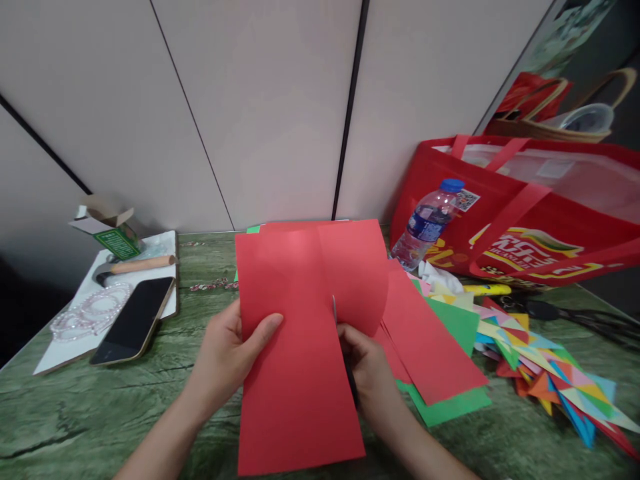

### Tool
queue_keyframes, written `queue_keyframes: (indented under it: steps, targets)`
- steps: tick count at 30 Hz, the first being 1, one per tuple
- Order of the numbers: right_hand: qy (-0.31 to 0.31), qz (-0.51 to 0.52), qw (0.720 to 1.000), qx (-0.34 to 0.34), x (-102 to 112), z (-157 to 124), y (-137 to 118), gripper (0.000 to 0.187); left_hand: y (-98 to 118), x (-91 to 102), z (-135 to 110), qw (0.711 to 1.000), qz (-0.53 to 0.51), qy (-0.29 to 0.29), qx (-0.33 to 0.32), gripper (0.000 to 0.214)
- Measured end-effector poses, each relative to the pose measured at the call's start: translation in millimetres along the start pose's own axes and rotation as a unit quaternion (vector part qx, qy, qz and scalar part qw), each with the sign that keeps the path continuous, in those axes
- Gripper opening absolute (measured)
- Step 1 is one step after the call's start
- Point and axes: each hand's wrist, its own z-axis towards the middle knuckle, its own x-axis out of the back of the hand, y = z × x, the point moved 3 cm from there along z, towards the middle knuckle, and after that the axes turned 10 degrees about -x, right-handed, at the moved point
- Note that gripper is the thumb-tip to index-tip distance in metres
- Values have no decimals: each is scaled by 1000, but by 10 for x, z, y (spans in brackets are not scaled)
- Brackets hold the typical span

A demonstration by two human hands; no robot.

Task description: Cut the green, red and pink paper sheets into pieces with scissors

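Observation:
A large sheet of red paper [295, 373] is held up over the table, its left edge pinched in my left hand [227, 360] with the thumb on top. My right hand [367, 367] is closed around scissors, mostly hidden behind the paper; a bit of the metal blade [335, 308] pokes through the sheet. A cut runs up from the lower edge to the blade, and the part right of it curls upward. Beside my right hand lie red paper strips [425, 333] on top of green paper [450, 417].
At left, a white board [173, 287] bears a phone [135, 320], beaded strands [93, 310], a wooden-handled tool [143, 265] and a small green box [117, 241]. At right are a plastic bottle [427, 223], a red bag [505, 207], folded coloured papers [560, 373] and a black cable [570, 312].

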Motion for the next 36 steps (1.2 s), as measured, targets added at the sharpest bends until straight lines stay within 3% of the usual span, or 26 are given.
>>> queue_keyframes:
  steps: [24, 36]
  targets:
    - [-6, 13, 1000, -5, 22, 22, 56, 12, -14, -4, 0, 1000, -9, -12, -5, 24]
    - [-1, 12, 999, 32, 55, 57, 13, 17, -4, -80, -32, 997, -29, -62, 26, 27]
